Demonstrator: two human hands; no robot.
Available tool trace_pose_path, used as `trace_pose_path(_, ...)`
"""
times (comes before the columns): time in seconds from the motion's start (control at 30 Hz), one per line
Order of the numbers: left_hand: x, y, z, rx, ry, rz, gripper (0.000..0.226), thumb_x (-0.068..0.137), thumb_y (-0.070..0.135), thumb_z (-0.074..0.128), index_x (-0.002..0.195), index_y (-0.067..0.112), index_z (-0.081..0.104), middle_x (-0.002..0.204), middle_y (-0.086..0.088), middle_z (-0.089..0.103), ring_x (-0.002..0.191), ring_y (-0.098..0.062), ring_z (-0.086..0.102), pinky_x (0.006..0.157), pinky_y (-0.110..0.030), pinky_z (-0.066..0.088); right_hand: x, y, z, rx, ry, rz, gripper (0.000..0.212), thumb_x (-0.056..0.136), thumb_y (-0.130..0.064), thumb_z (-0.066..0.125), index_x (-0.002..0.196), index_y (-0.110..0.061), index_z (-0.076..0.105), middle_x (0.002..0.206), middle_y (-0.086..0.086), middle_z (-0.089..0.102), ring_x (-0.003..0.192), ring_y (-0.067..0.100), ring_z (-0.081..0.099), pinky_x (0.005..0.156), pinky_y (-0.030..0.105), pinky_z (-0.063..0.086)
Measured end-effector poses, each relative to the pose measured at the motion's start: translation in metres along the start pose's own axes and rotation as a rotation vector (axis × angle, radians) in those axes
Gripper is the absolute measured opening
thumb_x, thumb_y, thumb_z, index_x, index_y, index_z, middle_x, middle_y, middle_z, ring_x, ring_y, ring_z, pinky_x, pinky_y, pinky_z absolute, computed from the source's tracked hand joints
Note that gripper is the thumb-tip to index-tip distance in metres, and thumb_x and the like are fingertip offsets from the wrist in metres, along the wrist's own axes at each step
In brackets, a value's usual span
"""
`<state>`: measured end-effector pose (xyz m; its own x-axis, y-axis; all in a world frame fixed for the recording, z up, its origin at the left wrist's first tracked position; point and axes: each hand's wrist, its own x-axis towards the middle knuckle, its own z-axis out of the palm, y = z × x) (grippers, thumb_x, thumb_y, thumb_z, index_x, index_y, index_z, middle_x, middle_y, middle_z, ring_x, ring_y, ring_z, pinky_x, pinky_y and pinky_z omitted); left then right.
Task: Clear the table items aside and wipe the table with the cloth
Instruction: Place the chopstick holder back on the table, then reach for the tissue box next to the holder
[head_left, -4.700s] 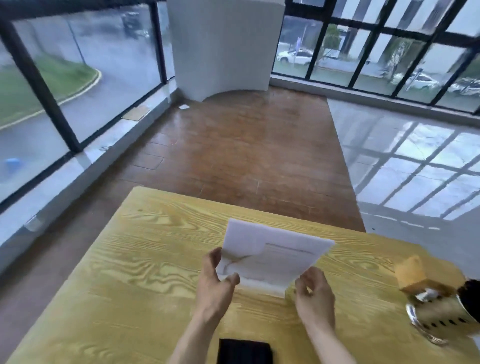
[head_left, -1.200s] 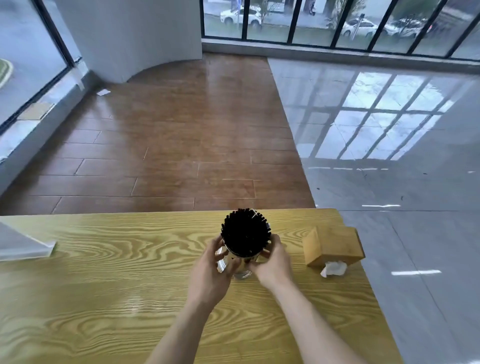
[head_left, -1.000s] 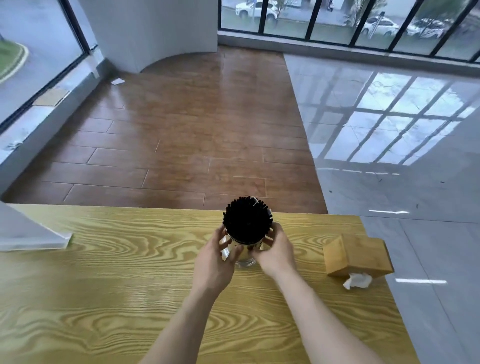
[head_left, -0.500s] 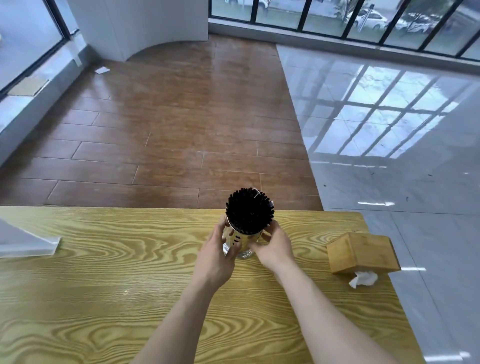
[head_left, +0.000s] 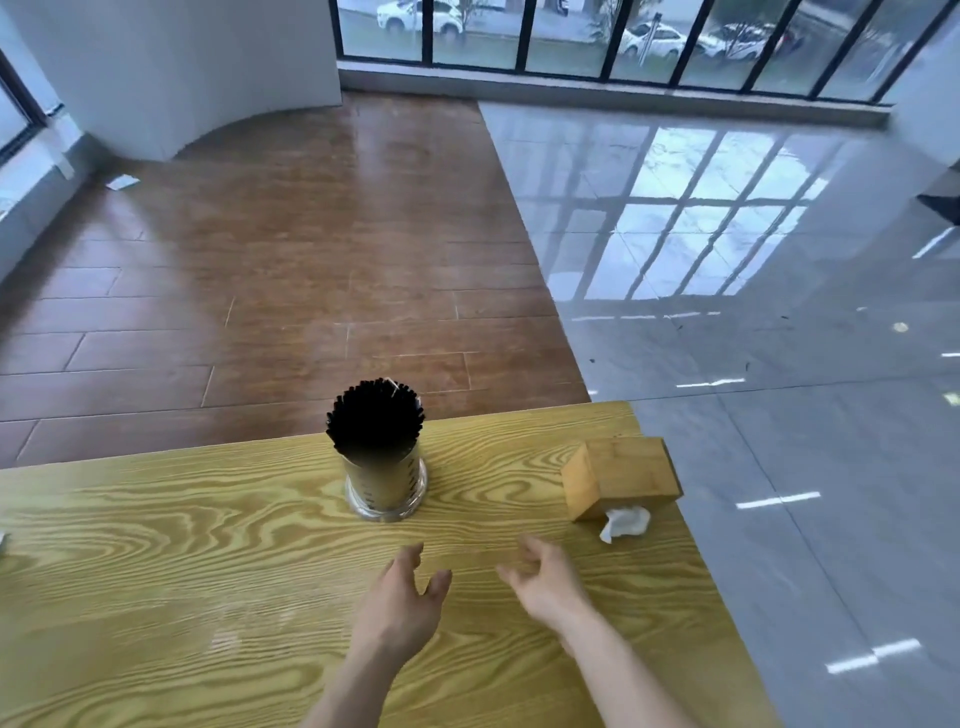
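A shiny metal holder (head_left: 385, 488) packed with black chopsticks stands upright near the far edge of the yellow wood-grain table (head_left: 156, 561). A wooden tissue box (head_left: 621, 475) with a white tissue poking out lies at the table's far right corner. My left hand (head_left: 402, 605) and my right hand (head_left: 545, 584) hover over the table, nearer to me than the holder, fingers spread and holding nothing. No cloth is in view.
Beyond the table lie a brown wood floor (head_left: 291, 270) and glossy grey tiles (head_left: 753, 312). A white curved wall (head_left: 171, 67) and dark-framed windows (head_left: 597, 36) stand at the back. The table's right edge drops off just past the tissue box.
Both hands let go of the chopstick holder and pulled back toward me. The holder now stands alone near the far edge. Earlier I held a white sheet, now out at the left.
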<state>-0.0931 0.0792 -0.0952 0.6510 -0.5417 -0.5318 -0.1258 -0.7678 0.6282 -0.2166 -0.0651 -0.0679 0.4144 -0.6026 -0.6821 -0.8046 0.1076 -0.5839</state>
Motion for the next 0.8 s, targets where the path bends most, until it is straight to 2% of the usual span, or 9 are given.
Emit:
trace_pose_path(0.17,-0.011,0.051,0.053,-0.015,-0.078,0.01,0.063,0.093,0.05,0.057,0.147,0.02,0.042,0.147,-0.004,0.055,0.132,-0.025,0.055,0.105,-0.039,0.046,0.0,0.052,-0.073,0.019,-0.057,0.069,0.053,0.092,-0.031,0.07,0.142,-0.019,0.054,0.133,0.0,0.065,0.124,0.017,0.059,0.105,0.03,0.045)
trace_pose_path(0.27,-0.011,0.089,0.082,-0.025,-0.106,0.027,0.062,0.094,0.047,0.058,0.147,0.021,0.042,0.147,-0.004,0.055,0.131,-0.024,0.055,0.105,-0.04,0.046,0.005,0.076,-0.121,0.027,-0.046,0.082,0.047,0.092,-0.031,0.071,0.135,-0.017,0.059,0.13,0.001,0.067,0.115,0.016,0.061,0.09,0.024,0.051)
trace_pose_path(0.43,-0.007,0.138,0.117,-0.068,-0.085,0.028,0.066,0.093,0.049,0.057,0.151,0.023,0.037,0.15,0.0,0.052,0.134,-0.022,0.053,0.106,-0.041,0.047,0.027,0.102,-0.183,0.037,0.064,0.085,0.027,0.09,-0.033,0.072,0.113,-0.021,0.064,0.118,0.001,0.071,0.104,0.016,0.065,0.098,0.035,0.053)
trace_pose_path(0.53,0.002,0.157,0.129,-0.096,-0.048,0.014,0.072,0.093,0.05,0.058,0.154,0.024,0.031,0.154,0.0,0.048,0.137,-0.023,0.05,0.106,-0.041,0.047,0.044,0.104,-0.203,0.036,0.137,0.053,0.042,0.088,-0.035,0.073,0.125,-0.018,0.064,0.118,0.0,0.071,0.108,0.018,0.066,0.099,0.035,0.052)
trace_pose_path(0.63,0.012,0.171,0.137,-0.135,-0.018,0.004,0.079,0.092,0.05,0.06,0.158,0.026,0.022,0.159,0.001,0.041,0.14,-0.023,0.046,0.103,-0.04,0.048,0.057,0.098,-0.213,0.041,0.181,-0.027,0.057,0.082,-0.037,0.079,0.134,-0.025,0.058,0.125,-0.003,0.068,0.117,0.017,0.063,0.102,0.037,0.052)
trace_pose_path(0.73,0.021,0.177,0.142,-0.17,0.011,0.012,0.084,0.09,0.05,0.063,0.158,0.029,0.018,0.161,0.004,0.037,0.143,-0.021,0.043,0.107,-0.044,0.046,0.071,0.093,-0.214,0.044,0.152,-0.134,0.072,0.075,-0.036,0.086,0.139,-0.033,0.054,0.131,-0.009,0.067,0.124,0.012,0.06,0.107,0.038,0.05)
trace_pose_path(0.8,0.025,0.179,0.146,-0.232,0.005,0.002,0.084,0.088,0.047,0.066,0.157,0.032,0.021,0.159,0.006,0.039,0.144,-0.02,0.041,0.111,-0.046,0.043,0.078,0.091,-0.215,0.054,0.124,-0.192,0.076,0.071,-0.036,0.089,0.139,-0.034,0.055,0.129,-0.013,0.067,0.121,0.006,0.061,0.106,0.034,0.051)
